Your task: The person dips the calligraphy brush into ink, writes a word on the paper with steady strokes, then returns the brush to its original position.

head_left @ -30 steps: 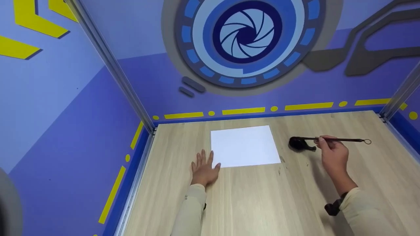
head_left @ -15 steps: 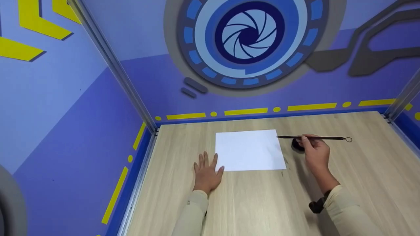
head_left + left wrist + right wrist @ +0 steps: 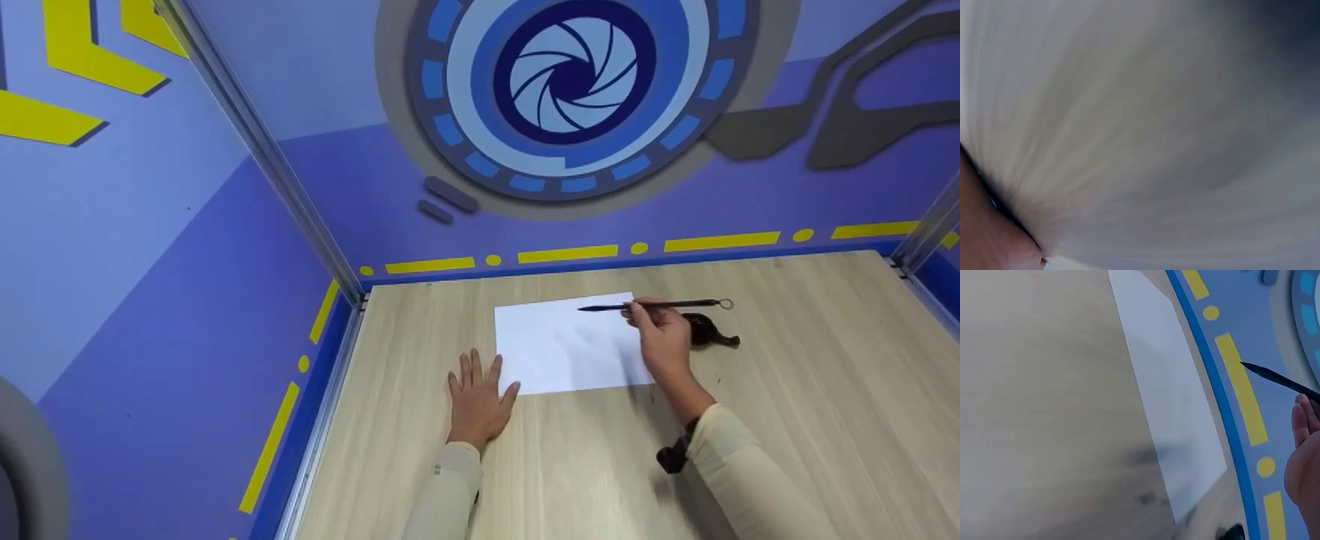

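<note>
Brush and paper are what the hands are busy with. Pinched between the thumb and curled fingers of the right hand, the brush is nearly level, its tip out to the left of that hand and its ringed end to the right. The tip hangs over the far part of the paper, apart from it: shadows fall on the paper, and the right wrist view shows the point against a yellow stripe. The paper lies below the right hand and to its left. The left hand is spread flat, gripping nothing, thumb and forefinger at the paper's left edge; the left wrist view is too blurred to show how firmly it presses.

Good handling, I judge, calls for light left-hand pressure so the paper cannot slide, a more upright shaft before the tip meets the paper, and a gentle touch, as the tip probably spreads easily. The dark pot-like object sits just right of the right hand, so that side wants clearance; the right sleeve should stay off the paper.
</note>
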`<action>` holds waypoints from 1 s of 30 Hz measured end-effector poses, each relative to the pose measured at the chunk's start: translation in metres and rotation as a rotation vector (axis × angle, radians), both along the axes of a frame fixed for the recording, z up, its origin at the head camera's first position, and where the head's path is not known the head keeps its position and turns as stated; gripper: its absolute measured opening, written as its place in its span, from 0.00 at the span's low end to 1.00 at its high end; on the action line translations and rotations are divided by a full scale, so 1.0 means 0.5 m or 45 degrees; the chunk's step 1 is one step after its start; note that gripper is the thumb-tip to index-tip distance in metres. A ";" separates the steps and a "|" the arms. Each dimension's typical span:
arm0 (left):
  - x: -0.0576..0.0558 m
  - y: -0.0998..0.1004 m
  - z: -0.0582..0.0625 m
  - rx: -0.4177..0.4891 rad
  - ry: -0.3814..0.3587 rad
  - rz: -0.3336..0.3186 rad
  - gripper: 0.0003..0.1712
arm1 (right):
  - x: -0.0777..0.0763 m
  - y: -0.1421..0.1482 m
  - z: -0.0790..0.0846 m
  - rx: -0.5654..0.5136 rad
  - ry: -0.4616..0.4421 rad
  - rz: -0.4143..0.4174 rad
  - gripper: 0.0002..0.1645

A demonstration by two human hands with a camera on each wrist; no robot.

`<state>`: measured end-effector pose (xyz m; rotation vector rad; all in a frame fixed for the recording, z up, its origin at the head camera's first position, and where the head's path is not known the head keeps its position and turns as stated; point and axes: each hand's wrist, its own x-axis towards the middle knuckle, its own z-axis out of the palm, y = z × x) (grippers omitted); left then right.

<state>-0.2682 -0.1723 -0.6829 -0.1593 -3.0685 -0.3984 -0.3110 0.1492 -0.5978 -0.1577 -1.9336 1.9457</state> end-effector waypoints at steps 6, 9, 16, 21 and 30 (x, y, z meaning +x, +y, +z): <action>0.005 -0.001 -0.004 -0.042 -0.034 0.016 0.40 | -0.024 -0.078 -0.006 -0.024 0.020 0.065 0.13; 0.006 -0.002 -0.005 -0.041 -0.034 0.022 0.40 | -0.033 -0.114 -0.012 -0.003 0.008 0.092 0.12; 0.005 -0.003 -0.004 -0.034 -0.027 0.028 0.39 | -0.041 -0.183 -0.032 0.047 -0.069 0.133 0.11; 0.003 -0.001 0.003 -0.013 -0.021 0.013 0.37 | -0.036 -0.209 -0.043 0.069 -0.060 0.165 0.10; -0.001 -0.002 0.006 -0.001 -0.026 0.018 0.37 | -0.043 -0.220 -0.045 0.134 -0.069 0.150 0.11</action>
